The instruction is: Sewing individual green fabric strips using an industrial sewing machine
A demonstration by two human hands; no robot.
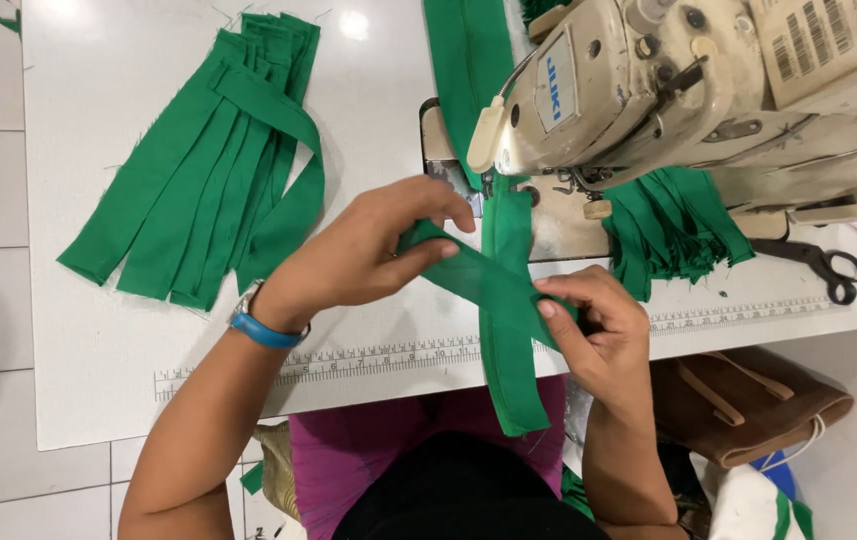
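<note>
Both hands, L [359, 255] & R [599, 325], pinch green fabric strip [504, 300]; white barcode label [824, 40] top-right on sewing machine [669, 90].

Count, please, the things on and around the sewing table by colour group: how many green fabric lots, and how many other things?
Green fabric lots: 3 (bundle of strips, pile by the machine, strip held by left hand and right hand)
Sewing machine: 1
Scissors: 1
Brown bag: 1
Total: 6

Green fabric strip [505, 300]; cream sewing machine [649, 90]; blue wristband [264, 331].
</note>
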